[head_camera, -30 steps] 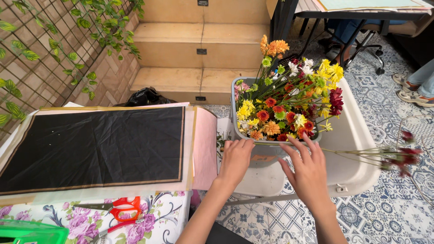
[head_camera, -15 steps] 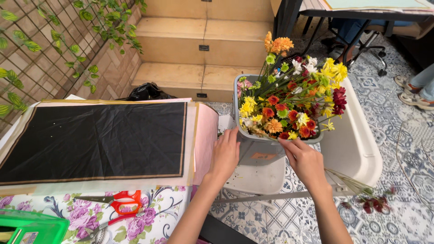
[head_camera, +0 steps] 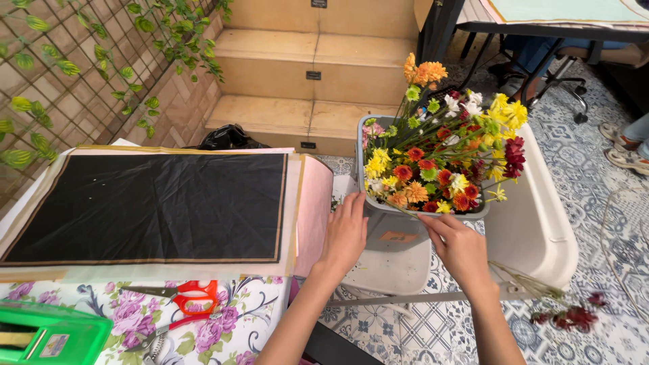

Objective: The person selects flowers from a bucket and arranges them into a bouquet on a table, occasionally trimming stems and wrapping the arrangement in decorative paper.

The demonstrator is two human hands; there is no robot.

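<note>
A grey bucket (head_camera: 395, 247) packed with yellow, orange, red and white flowers (head_camera: 439, 152) stands on a white plastic seat (head_camera: 534, 226). My left hand (head_camera: 346, 233) lies flat against the bucket's left side. My right hand (head_camera: 461, 249) grips the bucket's front rim, its fingertips just under the lowest blooms. A few loose stems with dark red flowers (head_camera: 574, 316) hang off the seat's edge to the right of my right wrist.
The table at left carries a black sheet (head_camera: 149, 206) over pink paper (head_camera: 314, 216), red scissors (head_camera: 195, 296) and a green box (head_camera: 47, 336). Stone steps (head_camera: 304, 74) and a black bag (head_camera: 230, 137) lie behind. A person's feet (head_camera: 629, 145) and an office chair (head_camera: 561, 64) are at far right.
Both hands have closed in on the bucket. The loose red-flowered stems have dropped from beside my right hand down towards the floor.
</note>
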